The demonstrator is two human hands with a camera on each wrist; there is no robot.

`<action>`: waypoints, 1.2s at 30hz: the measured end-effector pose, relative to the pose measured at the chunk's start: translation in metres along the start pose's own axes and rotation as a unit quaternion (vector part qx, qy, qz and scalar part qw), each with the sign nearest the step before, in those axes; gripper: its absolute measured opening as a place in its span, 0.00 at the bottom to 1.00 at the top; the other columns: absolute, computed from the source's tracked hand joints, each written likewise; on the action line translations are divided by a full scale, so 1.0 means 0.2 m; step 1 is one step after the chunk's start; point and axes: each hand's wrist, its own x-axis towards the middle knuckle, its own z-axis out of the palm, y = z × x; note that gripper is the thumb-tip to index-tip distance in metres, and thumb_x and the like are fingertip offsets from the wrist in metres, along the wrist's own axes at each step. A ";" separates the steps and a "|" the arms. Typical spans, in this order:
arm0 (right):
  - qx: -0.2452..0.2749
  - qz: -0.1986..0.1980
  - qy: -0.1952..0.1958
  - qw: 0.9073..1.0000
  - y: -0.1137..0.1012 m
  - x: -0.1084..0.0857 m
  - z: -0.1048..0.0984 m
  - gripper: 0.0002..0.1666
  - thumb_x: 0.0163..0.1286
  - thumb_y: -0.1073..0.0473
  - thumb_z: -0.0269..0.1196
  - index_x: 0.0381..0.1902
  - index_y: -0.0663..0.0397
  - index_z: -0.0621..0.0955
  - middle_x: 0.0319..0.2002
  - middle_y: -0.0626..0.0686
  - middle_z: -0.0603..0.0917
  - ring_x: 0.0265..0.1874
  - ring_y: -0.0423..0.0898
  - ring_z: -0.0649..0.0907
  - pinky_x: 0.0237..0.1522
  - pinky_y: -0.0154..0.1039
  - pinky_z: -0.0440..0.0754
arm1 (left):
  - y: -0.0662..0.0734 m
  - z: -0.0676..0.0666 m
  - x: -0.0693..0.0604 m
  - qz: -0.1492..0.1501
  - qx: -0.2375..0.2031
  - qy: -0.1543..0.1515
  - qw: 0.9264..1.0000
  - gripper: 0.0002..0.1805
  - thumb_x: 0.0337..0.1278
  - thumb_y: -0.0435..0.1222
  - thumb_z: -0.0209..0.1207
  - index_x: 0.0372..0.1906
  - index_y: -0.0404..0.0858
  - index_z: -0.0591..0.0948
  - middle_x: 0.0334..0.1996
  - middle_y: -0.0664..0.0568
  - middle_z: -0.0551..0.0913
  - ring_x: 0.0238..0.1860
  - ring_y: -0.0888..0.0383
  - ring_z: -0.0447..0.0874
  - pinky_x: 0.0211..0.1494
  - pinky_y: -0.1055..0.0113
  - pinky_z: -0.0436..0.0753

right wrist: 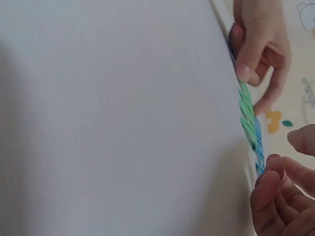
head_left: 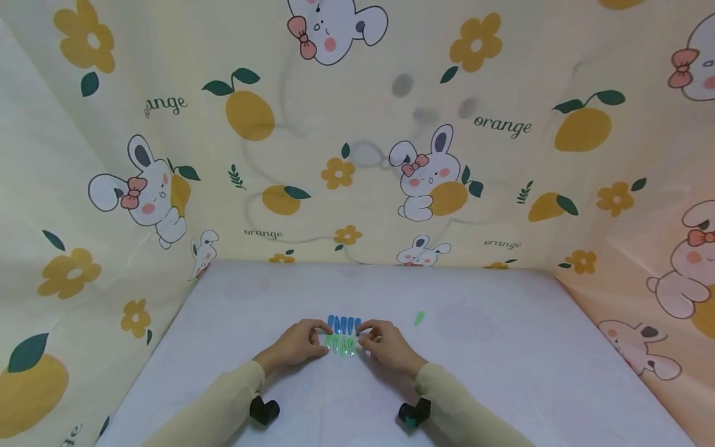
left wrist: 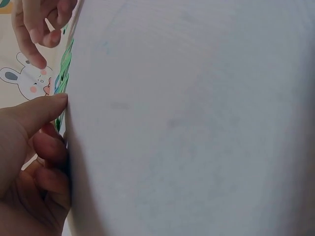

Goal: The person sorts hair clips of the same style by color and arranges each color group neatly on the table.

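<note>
Several narrow blue teardrop-shaped pieces (head_left: 343,324) lie side by side on the white table, forming a row. Directly in front of them runs a row of similar green pieces (head_left: 340,344). At the rows' left end, my left hand (head_left: 302,343) has its index finger by the blue pieces and its thumb by the green ones. My right hand (head_left: 389,346) is at the right end, index fingertip by the last blue piece, other fingers bent. Its thumb and index finger stand apart in the right wrist view. Neither hand visibly pinches a piece; exact fingertip contact is hard to make out.
A single green piece (head_left: 419,318) lies apart, farther back to the right. The white tabletop (head_left: 491,385) extends around both hands. Patterned cloth (head_left: 363,180) with rabbits and oranges hangs behind the table and along both sides.
</note>
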 end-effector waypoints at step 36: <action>0.000 0.050 0.127 0.991 0.20 -0.10 -0.43 0.19 0.71 0.64 0.61 0.57 0.66 0.79 0.38 0.62 0.86 0.19 0.44 0.78 0.23 0.35 0.77 | 0.00 0.00 -0.01 0.003 -0.003 0.006 1.000 0.20 0.56 0.36 0.71 0.55 0.42 0.83 0.23 0.55 0.75 0.25 0.61 0.71 0.32 0.69 0.70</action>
